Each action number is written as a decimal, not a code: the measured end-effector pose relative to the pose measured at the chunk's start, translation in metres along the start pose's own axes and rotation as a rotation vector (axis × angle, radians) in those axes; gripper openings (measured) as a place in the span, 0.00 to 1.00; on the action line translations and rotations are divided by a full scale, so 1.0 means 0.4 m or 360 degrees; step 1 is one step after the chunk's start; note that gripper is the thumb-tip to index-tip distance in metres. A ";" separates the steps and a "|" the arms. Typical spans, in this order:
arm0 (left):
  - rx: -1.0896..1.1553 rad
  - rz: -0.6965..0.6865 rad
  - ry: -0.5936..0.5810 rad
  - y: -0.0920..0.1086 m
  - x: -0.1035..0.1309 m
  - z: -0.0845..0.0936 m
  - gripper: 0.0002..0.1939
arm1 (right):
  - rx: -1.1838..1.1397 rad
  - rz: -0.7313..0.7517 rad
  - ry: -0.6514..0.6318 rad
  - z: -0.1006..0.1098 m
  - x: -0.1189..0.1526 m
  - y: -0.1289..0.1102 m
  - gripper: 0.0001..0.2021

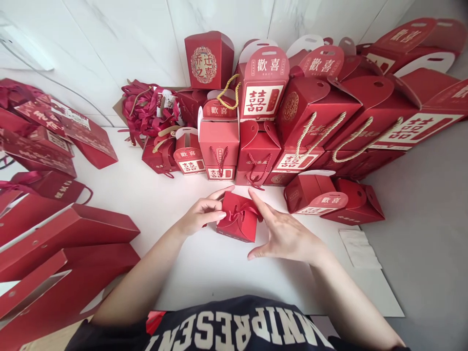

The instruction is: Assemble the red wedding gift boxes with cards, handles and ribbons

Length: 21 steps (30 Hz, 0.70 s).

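A small red gift box (pixel 237 229) with a ribbon bow (pixel 239 212) on its folded top sits on the white table in front of me. My left hand (pixel 204 213) grips the box at its left side, thumb by the ribbon and index finger along the back edge. Some of its fingers are hidden behind the thumb. At the box's right side, my right hand (pixel 283 233) is open, thumb and fingers spread apart. Its fingertips are near the box's back right corner; whether they touch it I cannot tell.
Red boxes with rope handles (pixel 316 126) stand stacked at the back and right. A pile of red ribbons (pixel 149 109) lies at back left. Large red bags (pixel 69 231) fill the left side. White paper sheets (pixel 360 248) lie at the right edge of the white table (pixel 204 278).
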State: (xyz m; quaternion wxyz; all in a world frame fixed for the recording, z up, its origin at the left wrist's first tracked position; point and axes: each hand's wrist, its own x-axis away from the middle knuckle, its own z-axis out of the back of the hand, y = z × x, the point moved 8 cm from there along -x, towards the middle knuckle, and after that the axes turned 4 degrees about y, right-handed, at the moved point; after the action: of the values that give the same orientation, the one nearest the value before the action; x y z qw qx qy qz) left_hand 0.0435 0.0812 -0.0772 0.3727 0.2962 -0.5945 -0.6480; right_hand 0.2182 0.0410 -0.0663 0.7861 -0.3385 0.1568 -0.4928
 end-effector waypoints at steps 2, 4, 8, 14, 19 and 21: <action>0.0040 0.0019 -0.0014 -0.007 -0.001 -0.001 0.18 | 0.0099 0.0003 0.0044 -0.005 0.000 0.000 0.67; 0.0053 0.0044 -0.0046 -0.009 0.000 0.000 0.19 | 0.0098 -0.0024 0.0061 -0.007 -0.005 0.008 0.62; 0.0034 0.0071 -0.0108 -0.009 0.006 0.003 0.21 | 0.0007 -0.0090 0.0018 -0.001 -0.012 0.025 0.58; -0.0336 -0.0120 0.0061 0.031 0.017 0.047 0.17 | -0.0178 -0.0046 0.0073 0.026 -0.007 0.031 0.56; -0.0671 -0.0205 -0.0155 0.060 0.033 0.008 0.26 | -0.0276 -0.0032 0.0009 0.013 -0.012 0.032 0.59; -0.0762 -0.0168 -0.0157 0.058 0.033 -0.004 0.30 | -0.0327 -0.0014 -0.0035 0.007 -0.015 0.024 0.57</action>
State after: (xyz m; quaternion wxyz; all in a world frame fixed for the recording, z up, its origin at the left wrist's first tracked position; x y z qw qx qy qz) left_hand 0.0406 0.0689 -0.0536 0.3683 0.1981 -0.4254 -0.8026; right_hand 0.2236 0.0499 -0.0716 0.7467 -0.4235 0.1964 -0.4739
